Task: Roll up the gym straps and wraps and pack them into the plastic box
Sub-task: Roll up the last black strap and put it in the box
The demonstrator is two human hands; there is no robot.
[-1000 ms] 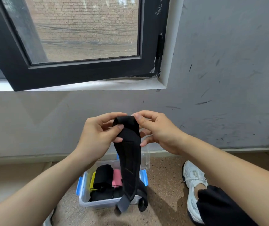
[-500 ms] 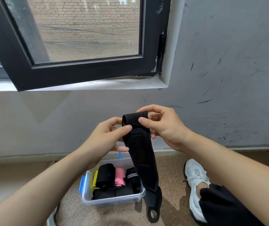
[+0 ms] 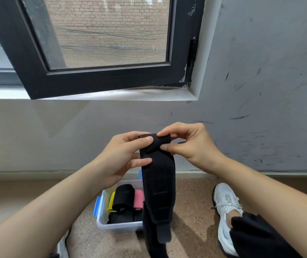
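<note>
The left hand [image 3: 124, 155] and right hand [image 3: 189, 144] both pinch the small roll at the top of the black padded strap [image 3: 158, 183], which hangs straight down below them; its loose tail ends in front of the plastic box [image 3: 119, 227] on the floor

1. Soft daylight enters through the window [image 3: 108, 34], leaving the scene evenly bright.
2. A triangular shadow falls on the wall [image 3: 37, 136] beneath the sill [image 3: 149, 94].
3. Wide-angle distortion bends the window frame [image 3: 102, 81]; edges look slightly soft.
</note>
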